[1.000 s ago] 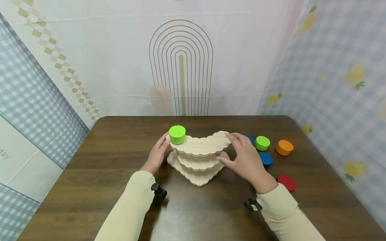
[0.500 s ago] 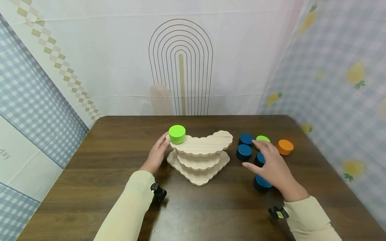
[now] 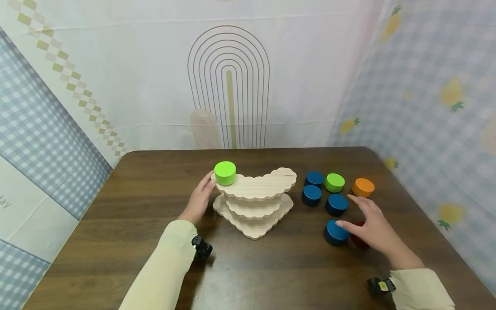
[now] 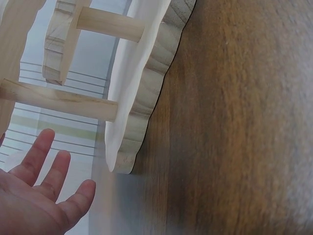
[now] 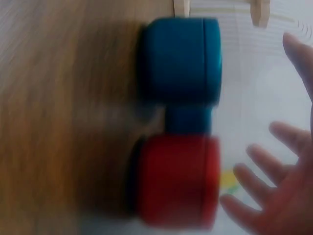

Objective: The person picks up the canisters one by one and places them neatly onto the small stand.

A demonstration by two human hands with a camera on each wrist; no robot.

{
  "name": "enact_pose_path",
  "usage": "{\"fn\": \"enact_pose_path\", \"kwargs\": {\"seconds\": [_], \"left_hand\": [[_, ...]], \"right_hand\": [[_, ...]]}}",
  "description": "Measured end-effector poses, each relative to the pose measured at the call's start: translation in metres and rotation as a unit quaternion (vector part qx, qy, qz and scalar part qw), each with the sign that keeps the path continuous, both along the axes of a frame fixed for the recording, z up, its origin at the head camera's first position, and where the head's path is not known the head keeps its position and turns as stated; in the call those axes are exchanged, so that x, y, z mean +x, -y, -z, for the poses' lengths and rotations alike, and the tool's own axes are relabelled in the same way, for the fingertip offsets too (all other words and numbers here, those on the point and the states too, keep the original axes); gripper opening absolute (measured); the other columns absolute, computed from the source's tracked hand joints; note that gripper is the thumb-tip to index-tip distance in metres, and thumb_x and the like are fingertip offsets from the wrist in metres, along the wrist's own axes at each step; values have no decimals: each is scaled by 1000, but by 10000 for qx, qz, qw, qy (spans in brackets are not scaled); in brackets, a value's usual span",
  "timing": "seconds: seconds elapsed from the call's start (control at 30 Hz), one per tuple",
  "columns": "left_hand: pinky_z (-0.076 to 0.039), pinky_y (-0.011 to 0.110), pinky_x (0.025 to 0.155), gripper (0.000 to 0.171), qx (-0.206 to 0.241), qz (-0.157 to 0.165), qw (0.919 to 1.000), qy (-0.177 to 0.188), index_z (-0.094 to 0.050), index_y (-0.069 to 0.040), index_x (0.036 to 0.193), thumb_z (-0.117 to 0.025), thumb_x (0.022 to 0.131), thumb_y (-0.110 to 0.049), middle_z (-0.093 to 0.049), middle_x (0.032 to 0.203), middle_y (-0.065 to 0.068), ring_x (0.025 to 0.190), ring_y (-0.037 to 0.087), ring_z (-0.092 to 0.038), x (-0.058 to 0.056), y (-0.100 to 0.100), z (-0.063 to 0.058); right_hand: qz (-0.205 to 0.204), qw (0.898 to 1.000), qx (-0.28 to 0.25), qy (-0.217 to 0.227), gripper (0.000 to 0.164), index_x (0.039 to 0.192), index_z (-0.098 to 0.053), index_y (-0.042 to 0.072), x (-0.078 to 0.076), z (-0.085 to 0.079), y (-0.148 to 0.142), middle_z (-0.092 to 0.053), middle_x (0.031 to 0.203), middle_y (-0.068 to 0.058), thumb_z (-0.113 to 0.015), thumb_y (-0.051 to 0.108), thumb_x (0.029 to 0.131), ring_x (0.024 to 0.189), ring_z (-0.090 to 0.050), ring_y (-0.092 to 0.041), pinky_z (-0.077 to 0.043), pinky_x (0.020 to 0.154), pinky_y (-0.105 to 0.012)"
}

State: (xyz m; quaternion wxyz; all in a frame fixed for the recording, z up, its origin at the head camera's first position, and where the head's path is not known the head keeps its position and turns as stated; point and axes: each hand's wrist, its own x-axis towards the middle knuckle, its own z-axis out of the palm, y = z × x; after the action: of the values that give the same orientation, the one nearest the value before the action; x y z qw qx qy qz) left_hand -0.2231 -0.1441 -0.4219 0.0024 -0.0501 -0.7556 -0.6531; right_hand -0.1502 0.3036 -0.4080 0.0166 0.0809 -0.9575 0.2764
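Observation:
A pale three-tiered wooden stand (image 3: 255,187) with scalloped edges and round posts (image 4: 110,24) stands mid-table. On the left tip of its top tier sits a bright green round block (image 3: 225,173). My left hand (image 3: 198,199) holds that same tip between thumb and index finger; its other fingers (image 4: 54,171) spread loosely below the tier in the left wrist view. My right hand (image 3: 373,228), thumb and fingers spread wide and holding nothing, hovers over a red round block (image 5: 178,181), partly hidden beneath it in the head view. Beside the red one is a blue round block (image 3: 336,233).
Farther back on the right are more blue blocks (image 3: 311,195), another green block (image 3: 334,183) and an orange block (image 3: 363,187). The brown wooden table (image 3: 155,172) ends at a patterned cloth backdrop (image 3: 302,86).
My right hand has moved from the right side of the stand, rightward and toward me, to above the red block. My left hand stays at the stand's tip.

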Motion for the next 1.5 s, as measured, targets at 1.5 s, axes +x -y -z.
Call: {"fn": "enact_pose_path", "kwargs": {"seconds": [1.5], "left_hand": [[-24,49,114,50,-85,-89,9999,-4,-33,-10,150,-39,104,-30,-31,155,13,136,33,-35,-1,0,0]], "right_hand": [[-284,9918,-553,1121,68,132,-47,-3,14,30,-60,-44,128,-28,-78,29,81,105,-47,-37,-49,73,-38]]}}
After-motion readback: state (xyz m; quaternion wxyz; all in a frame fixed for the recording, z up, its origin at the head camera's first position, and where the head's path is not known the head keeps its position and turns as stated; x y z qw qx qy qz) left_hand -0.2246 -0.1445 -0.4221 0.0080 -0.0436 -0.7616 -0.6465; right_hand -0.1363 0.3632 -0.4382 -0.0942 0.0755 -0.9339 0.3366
